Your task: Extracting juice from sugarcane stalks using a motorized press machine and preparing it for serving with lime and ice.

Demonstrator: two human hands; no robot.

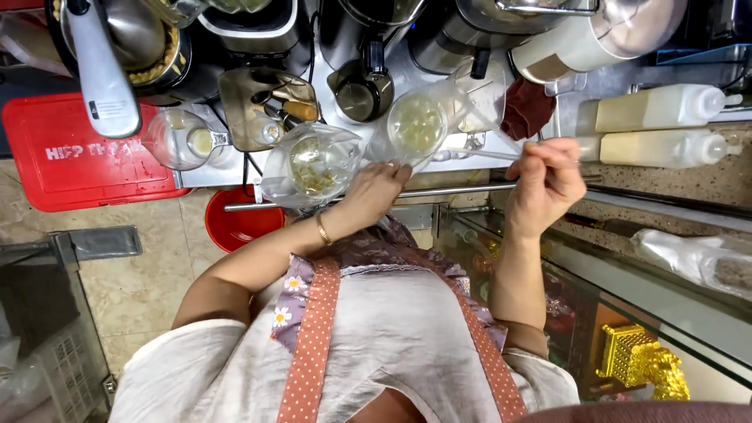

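Left hand (374,190): grip closed loosely around the near side of a clear plastic cup (415,125), fingertips bent against its wall, thumb side hidden. Gold bracelet (322,229) on the wrist.

Right hand (546,184): grip pressed together, fingers pinching the end of a thin pale utensil handle (489,153) that runs level toward the held cup; working end blurred, cannot tell whether it touches the rim or dips inside.

Held cup: upright as seen from above, mouth open, pale yellow-green contents in the bottom, walls transparent. Position: on or just over the steel worktop (407,74), near its front edge, above the horizontal metal rail (439,192).

Just beside it to the left: second clear cup (313,164) sitting in a crumpled clear bag, darker green-brown contents. Further left: small glass jar (182,139) and a rectangular metal tray (262,98) with small items.

Right of the hands: two pale squeeze bottles (662,125) lying side by side, dark red cloth (526,106) near them. Behind: pots and a white cooker (580,39).

Lower down: red bucket (239,223) on the tiled floor, red plastic lid (70,153) at far left, glass display case (627,298) at right.
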